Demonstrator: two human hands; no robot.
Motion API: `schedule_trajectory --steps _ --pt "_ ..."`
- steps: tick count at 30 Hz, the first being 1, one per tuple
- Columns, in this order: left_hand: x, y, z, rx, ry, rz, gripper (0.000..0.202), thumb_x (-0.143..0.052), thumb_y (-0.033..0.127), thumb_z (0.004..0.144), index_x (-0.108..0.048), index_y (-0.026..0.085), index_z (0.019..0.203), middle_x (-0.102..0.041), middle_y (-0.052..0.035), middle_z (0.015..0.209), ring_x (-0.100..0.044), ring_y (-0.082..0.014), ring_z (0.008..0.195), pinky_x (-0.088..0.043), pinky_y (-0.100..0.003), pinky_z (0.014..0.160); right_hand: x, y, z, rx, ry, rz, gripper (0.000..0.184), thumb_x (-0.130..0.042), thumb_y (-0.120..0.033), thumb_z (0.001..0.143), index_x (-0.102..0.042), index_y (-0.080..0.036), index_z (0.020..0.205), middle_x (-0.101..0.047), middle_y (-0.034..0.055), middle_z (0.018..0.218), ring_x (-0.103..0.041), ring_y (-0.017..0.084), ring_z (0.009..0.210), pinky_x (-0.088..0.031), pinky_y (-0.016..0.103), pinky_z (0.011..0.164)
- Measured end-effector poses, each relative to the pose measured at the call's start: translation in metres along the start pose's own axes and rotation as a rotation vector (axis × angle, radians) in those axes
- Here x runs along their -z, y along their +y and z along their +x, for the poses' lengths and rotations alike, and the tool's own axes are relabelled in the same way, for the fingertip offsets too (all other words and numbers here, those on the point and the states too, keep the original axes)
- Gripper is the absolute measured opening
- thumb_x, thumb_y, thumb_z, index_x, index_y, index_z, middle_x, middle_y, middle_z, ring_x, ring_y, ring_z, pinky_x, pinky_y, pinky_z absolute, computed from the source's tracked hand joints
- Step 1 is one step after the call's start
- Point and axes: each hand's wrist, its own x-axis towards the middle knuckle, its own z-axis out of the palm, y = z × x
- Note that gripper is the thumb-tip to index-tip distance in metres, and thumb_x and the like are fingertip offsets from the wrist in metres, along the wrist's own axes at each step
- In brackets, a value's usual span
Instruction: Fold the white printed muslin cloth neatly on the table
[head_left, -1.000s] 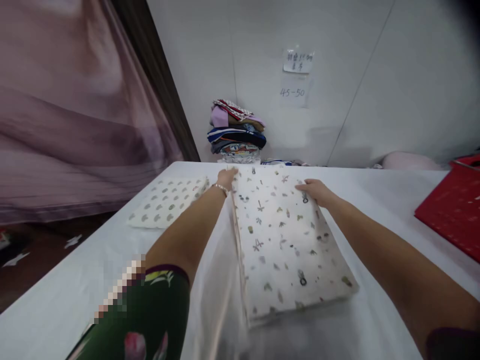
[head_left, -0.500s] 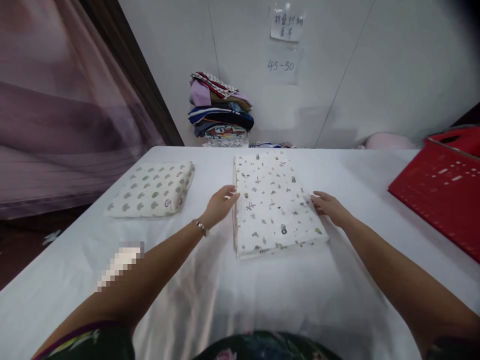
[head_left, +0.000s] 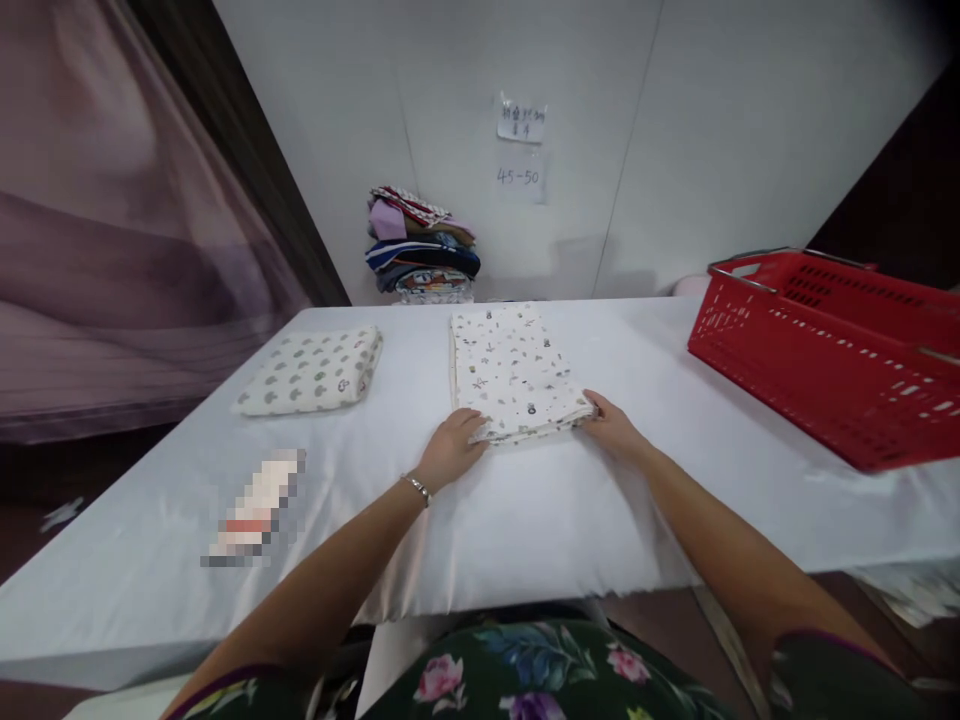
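A white cloth with small printed figures lies folded into a rectangle on the white-covered table. My left hand is closed on its near left corner, fingers on top. At the near right corner, my right hand pinches the layers, lifting that corner slightly. To the left, apart from both hands, rests another folded cloth, cream with grey-green mushroom-like prints.
A red plastic basket stands on the table's right side. A pixelated object lies at the front left. Behind the table rises a stack of folded fabrics. Pink drapery hangs on the left; paper signs are on the wall.
Both hands have moved from the cloth's sides to its near corners and taken hold of them. My view has shifted, so more of the basket and the table's front edge shows.
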Motion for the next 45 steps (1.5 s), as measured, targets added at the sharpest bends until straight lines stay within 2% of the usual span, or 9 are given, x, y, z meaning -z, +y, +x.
schedule_trajectory --steps 6,10,14,18,21,25,29,38,45 --pt "-0.003 0.004 -0.003 0.009 -0.019 0.01 0.04 -0.053 0.016 0.073 -0.059 0.018 0.113 -0.057 -0.0097 0.119 -0.049 -0.0224 0.116 -0.04 -0.038 0.103 -0.017 0.002 0.005 0.053 0.162 -0.13 0.061 -0.059 -0.025 0.071 -0.049 -0.017 0.131 -0.052 0.0064 0.133 -0.047 0.021 0.122 -0.033 0.036 0.106" --pt "0.001 0.01 0.001 0.161 -0.061 -0.044 0.03 -0.044 0.021 0.082 -0.061 0.02 0.106 -0.063 -0.0054 0.11 -0.055 -0.0197 0.106 -0.043 -0.034 0.097 -0.016 0.004 0.008 0.012 0.152 -0.012 0.062 -0.057 -0.023 0.07 -0.048 -0.014 0.131 -0.055 0.0071 0.129 -0.053 0.019 0.114 -0.039 0.032 0.101" --pt "0.004 0.017 0.005 0.313 -0.065 -0.082 0.029 -0.04 0.028 0.086 -0.061 0.023 0.105 -0.065 -0.0025 0.106 -0.059 -0.0196 0.098 -0.045 -0.031 0.089 -0.017 0.008 0.011 0.02 0.181 -0.102 0.059 -0.056 -0.023 0.071 -0.049 -0.016 0.13 -0.056 0.0061 0.128 -0.052 0.019 0.114 -0.038 0.033 0.101" --pt "0.006 0.02 0.006 0.358 -0.066 -0.087 0.029 -0.04 0.029 0.086 -0.062 0.024 0.104 -0.067 -0.0024 0.1 -0.061 -0.0202 0.093 -0.046 -0.031 0.086 -0.021 0.008 0.012 0.029 0.203 -0.169 0.06 -0.056 -0.026 0.072 -0.048 -0.017 0.131 -0.053 0.0071 0.131 -0.049 0.022 0.118 -0.034 0.036 0.104" --pt "0.006 0.02 0.005 0.343 -0.075 -0.089 0.028 -0.041 0.028 0.086 -0.062 0.023 0.104 -0.067 -0.0023 0.101 -0.061 -0.0197 0.094 -0.045 -0.03 0.087 -0.024 0.007 0.013 0.065 0.235 -0.28 0.055 -0.051 -0.028 0.077 -0.049 -0.017 0.131 -0.054 0.0081 0.129 -0.051 0.024 0.115 -0.037 0.038 0.102" --pt "0.006 0.017 0.002 0.303 -0.089 -0.056 0.028 -0.04 0.028 0.086 -0.061 0.023 0.104 -0.066 -0.0017 0.104 -0.061 -0.0188 0.095 -0.046 -0.031 0.088 -0.02 0.011 0.011 0.116 0.26 -0.372 0.051 -0.044 -0.018 0.077 -0.051 -0.014 0.128 -0.055 0.0091 0.128 -0.05 0.023 0.115 -0.037 0.038 0.102" --pt "-0.002 0.012 -0.002 0.222 -0.072 0.013 0.029 -0.042 0.027 0.085 -0.06 0.022 0.108 -0.063 -0.0027 0.115 -0.057 -0.0197 0.109 -0.044 -0.033 0.097 -0.011 0.016 0.002 0.171 0.237 -0.418 0.049 -0.044 -0.013 0.076 -0.055 -0.016 0.123 -0.056 0.008 0.126 -0.049 0.022 0.116 -0.036 0.036 0.102" --pt "-0.02 -0.002 -0.012 -0.004 0.021 0.085 0.032 -0.046 0.02 0.083 -0.06 0.018 0.112 -0.062 -0.0056 0.12 -0.046 -0.0236 0.125 -0.04 -0.042 0.106 -0.003 0.012 -0.009 0.217 0.196 -0.767 0.044 -0.042 -0.02 0.085 -0.05 -0.02 0.128 -0.056 0.009 0.122 -0.051 0.024 0.108 -0.044 0.032 0.083" --pt "-0.021 0.0 -0.021 0.011 0.063 0.053 0.033 -0.047 0.021 0.085 -0.058 0.016 0.115 -0.059 -0.0068 0.123 -0.043 -0.0235 0.127 -0.039 -0.043 0.106 0.003 0.02 -0.011 0.228 0.191 -0.876 0.04 -0.039 -0.018 0.086 -0.056 -0.021 0.123 -0.059 0.0108 0.111 -0.052 0.025 0.1 -0.045 0.033 0.075"
